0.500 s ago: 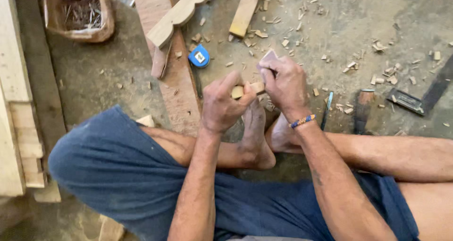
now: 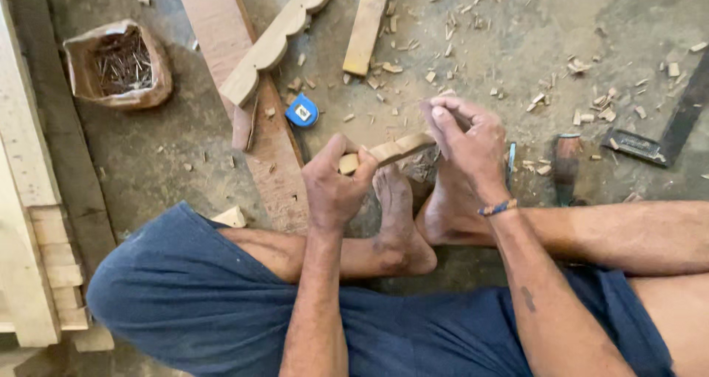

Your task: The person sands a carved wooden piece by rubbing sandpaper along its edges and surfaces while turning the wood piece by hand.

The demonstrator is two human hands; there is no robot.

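Concrete floor, dusty and littered with wood chips, fills the head view, the only one I have. I sit on it in blue shorts, legs bent, bare feet together under my hands.

My left hand is closed around the near end of a small wood strip, thumb up beside it. The strip runs up and to the right, pale and slightly curved, held just above the toes. My right hand is closed over its far end, fingers curled and the index fingertip raised; whether it also pinches something small, I cannot tell. A beaded bracelet sits on that wrist.

Left of the hands, a reddish plank lies lengthwise on the floor. A scalloped trim piece rests across it, tilted. A blue tape measure lies just beside the plank. A short pale batten lies beyond it. A torn paper bag of nails stands at upper left, well apart. Stacked pale boards line the left edge.

Right of my right hand, a chisel with a brown handle lies near my leg. A dark metal square lies at the right edge.
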